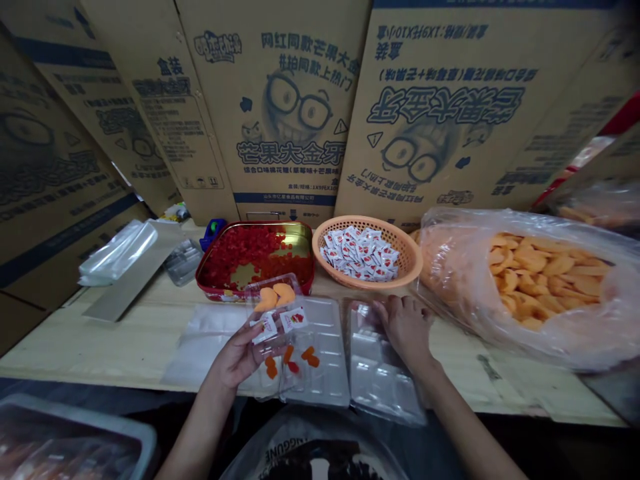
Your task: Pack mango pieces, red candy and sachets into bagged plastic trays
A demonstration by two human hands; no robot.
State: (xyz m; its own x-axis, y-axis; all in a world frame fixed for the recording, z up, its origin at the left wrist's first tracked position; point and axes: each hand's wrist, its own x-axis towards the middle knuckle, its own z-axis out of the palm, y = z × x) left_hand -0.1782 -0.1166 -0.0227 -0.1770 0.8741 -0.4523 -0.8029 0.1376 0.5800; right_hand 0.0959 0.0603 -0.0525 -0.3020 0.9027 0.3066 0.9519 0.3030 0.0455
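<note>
Your left hand [234,358] held a clear tray [276,345] by its left side, the fingers grasping it above the table [463,390]. Orange slices [284,293] lay in the tray's far part. Nearer to you, two white sachets [293,319] sat in it side by side, the left one right at your fingers.

Your right hand [407,327] was on the far end of another tray [383,383], which lay flat to the right; the fingers bent down over it, but I could not tell whether they gripped it or only rested there. A middle tray [327,333] lay between your hands, partly under the held one. Small orange pieces [310,357] and a red piece [293,367] showed just there; which tray bore them was unclear.

Beyond your left hand stood a red tin [219,293] with red bits [240,250] in it. An orange basket [411,257] full of sachets stood just to its right, and next to that an open plastic bag [450,273] held orange chunks [550,267]. Clear packaging [120,250] and a card strip [134,277] lay at the table's left. Printed cartons [300,100] stood behind everything.
</note>
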